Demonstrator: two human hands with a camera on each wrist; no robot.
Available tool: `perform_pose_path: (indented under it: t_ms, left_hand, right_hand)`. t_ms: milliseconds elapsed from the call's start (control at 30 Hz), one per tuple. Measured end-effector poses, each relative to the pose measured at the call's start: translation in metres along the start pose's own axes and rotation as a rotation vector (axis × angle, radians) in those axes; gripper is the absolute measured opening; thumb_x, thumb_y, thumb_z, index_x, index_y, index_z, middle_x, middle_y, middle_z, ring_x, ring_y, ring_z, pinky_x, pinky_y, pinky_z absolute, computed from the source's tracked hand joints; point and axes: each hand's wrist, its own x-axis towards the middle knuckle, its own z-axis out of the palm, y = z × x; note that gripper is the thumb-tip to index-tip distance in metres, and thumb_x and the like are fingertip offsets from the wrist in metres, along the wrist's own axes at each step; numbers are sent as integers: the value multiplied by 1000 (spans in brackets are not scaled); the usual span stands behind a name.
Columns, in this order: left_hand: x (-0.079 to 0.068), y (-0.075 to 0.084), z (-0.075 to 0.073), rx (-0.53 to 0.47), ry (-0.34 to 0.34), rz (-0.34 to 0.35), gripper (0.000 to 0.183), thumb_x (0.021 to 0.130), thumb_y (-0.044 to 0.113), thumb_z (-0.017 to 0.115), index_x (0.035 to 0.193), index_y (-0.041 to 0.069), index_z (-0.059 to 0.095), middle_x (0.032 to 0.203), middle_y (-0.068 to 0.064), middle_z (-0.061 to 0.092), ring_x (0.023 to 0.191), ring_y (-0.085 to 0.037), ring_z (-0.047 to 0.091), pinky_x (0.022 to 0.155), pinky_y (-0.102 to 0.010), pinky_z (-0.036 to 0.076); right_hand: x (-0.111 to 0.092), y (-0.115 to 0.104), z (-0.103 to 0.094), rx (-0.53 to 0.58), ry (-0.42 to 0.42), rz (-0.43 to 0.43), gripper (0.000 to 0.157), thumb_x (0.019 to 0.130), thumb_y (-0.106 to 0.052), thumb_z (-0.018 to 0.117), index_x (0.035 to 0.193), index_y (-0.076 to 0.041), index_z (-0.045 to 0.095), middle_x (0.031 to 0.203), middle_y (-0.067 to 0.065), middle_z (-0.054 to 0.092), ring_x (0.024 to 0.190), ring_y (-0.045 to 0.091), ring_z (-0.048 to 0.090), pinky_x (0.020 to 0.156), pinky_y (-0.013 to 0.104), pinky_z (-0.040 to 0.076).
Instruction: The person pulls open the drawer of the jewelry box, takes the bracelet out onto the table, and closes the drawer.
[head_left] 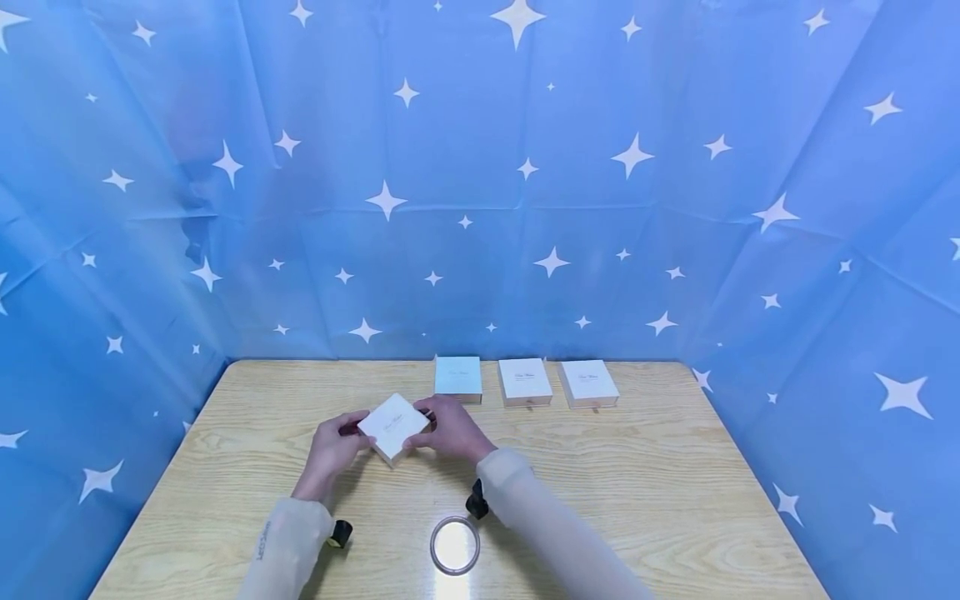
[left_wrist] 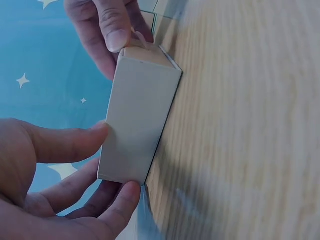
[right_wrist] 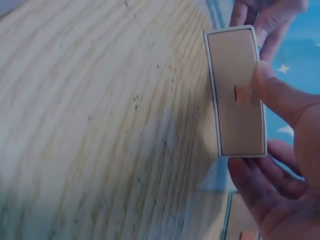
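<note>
A small white square drawer box (head_left: 393, 425) is held between both hands over the left middle of the table, turned cornerwise in the head view. My left hand (head_left: 334, 450) grips its left corner, thumb on one edge and fingertips underneath. At the opposite corner, my right hand (head_left: 452, 427) pinches it with thumb and curled fingers. The left wrist view shows a plain white side, with a ribbon loop (left_wrist: 142, 40) by the other hand's thumb. In the right wrist view the beige drawer front (right_wrist: 230, 125) sits flush in its sleeve, with a small orange-brown pull tab (right_wrist: 243, 94).
Along the table's back edge stand a pale blue box (head_left: 458, 377), a white box (head_left: 525, 379) and another white box (head_left: 589, 381). A dark-rimmed ring (head_left: 432, 546) lies near the front of the wooden table (head_left: 660, 500). Blue star-patterned cloth (head_left: 465, 167) surrounds the table.
</note>
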Motion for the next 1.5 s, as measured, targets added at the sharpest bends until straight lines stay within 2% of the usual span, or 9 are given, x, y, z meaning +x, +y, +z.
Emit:
perform_pose_path:
  t_ms: [300, 433, 567, 700, 867, 967, 1100, 1367, 1500]
  left_hand:
    - [15, -1, -4, -35, -32, 14, 54, 90, 1, 67, 143, 0, 57, 138, -25, 59, 124, -33, 57, 88, -26, 49]
    - [22, 1, -7, -16, -43, 22, 52, 92, 2, 65, 143, 0, 57, 139, -26, 59, 126, -34, 57, 91, -29, 49]
    - [29, 3, -10, 4, -59, 22, 51, 93, 3, 63, 144, 1, 56, 142, -25, 57, 128, -34, 55, 99, -37, 48]
    - [34, 5, -14, 12, -85, 36, 51, 95, 3, 61, 146, 1, 54, 145, -26, 54, 131, -36, 53, 107, -45, 47]
    - [43, 9, -19, 46, -117, 81, 49, 96, 2, 59, 144, -1, 55, 144, -27, 54, 131, -38, 52, 108, -47, 47]
    - [49, 9, -23, 81, -133, 97, 48, 97, 2, 58, 144, -1, 55, 145, -27, 54, 132, -38, 52, 108, -48, 47]
    - [59, 9, -28, 117, -153, 98, 48, 97, 2, 56, 145, 1, 55, 146, -27, 54, 133, -39, 52, 109, -51, 47]
    - [75, 15, -33, 157, -164, 105, 48, 96, -2, 52, 143, 1, 57, 147, -26, 53, 132, -40, 52, 107, -51, 47]
    - [82, 16, -35, 184, -157, 117, 47, 95, -4, 51, 142, -1, 58, 145, -27, 54, 132, -41, 52, 109, -53, 46]
  right_hand:
    - [1, -6, 4, 41, 33, 35, 41, 83, -31, 86, 119, -15, 73, 109, 2, 71, 90, 8, 67, 77, 20, 55]
    - [1, -8, 5, 62, 46, 28, 34, 83, -29, 86, 112, -15, 74, 105, 3, 72, 86, 7, 66, 74, 18, 55]
    - [0, -12, 7, 68, 62, 34, 37, 83, -28, 86, 113, -10, 73, 103, 6, 72, 84, 8, 66, 73, 17, 54]
    - [-1, -18, 9, 82, 77, 61, 45, 86, -25, 84, 123, -3, 70, 106, 10, 73, 90, 15, 70, 76, 20, 56]
    - [2, -21, 17, 85, 120, 72, 42, 86, -20, 83, 119, 3, 69, 99, 11, 72, 85, 14, 68, 74, 20, 56]
    - [4, -24, 22, 101, 140, 97, 43, 87, -19, 83, 121, 4, 68, 96, 10, 70, 84, 12, 66, 76, 21, 56]
    - [8, -30, 28, 140, 178, 152, 53, 87, -18, 83, 131, 5, 63, 99, 10, 70, 86, 11, 65, 81, 24, 56]
    - [18, -41, 41, 241, 261, 246, 42, 83, -15, 86, 115, 3, 66, 93, 6, 66, 78, 8, 59, 69, 22, 52]
    - [22, -43, 45, 237, 277, 288, 46, 84, -20, 86, 119, 0, 64, 94, 3, 66, 78, 8, 59, 69, 24, 52]
